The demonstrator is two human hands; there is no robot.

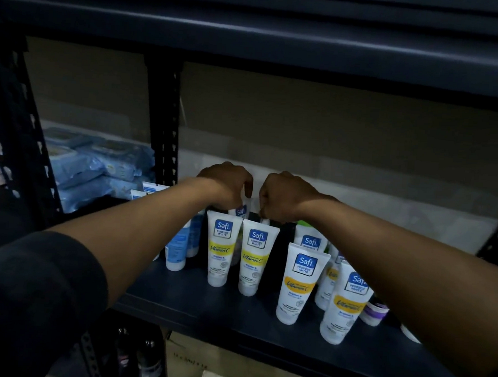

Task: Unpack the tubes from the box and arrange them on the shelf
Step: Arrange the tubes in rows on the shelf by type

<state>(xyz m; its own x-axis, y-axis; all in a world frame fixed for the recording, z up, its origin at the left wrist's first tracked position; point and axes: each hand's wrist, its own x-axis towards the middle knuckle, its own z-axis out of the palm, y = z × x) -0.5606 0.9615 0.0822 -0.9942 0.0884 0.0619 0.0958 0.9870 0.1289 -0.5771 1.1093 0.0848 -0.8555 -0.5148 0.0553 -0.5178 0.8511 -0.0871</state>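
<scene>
White plastic tube with a blue label (pixel 241 210), mid-frame behind the front row, is gripped at its top by my left hand (pixel 226 187). My right hand (pixel 285 199) curls just beside it; whether it holds anything I cannot tell. White yellow-banded tubes (pixel 251 258) stand on the dark metal shelf (pixel 205 308); blue soft packs (pixel 97 167) lie at left.

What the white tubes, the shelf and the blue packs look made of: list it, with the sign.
The tubes: likely soft plastic, smooth with a slight sheen; flat crimped top, printed labels. The shelf: probably painted metal, matte dark; punched uprights suggest it, though the board could be laminate. The blue packs: thin plastic film, glossy and wrinkled.
</scene>
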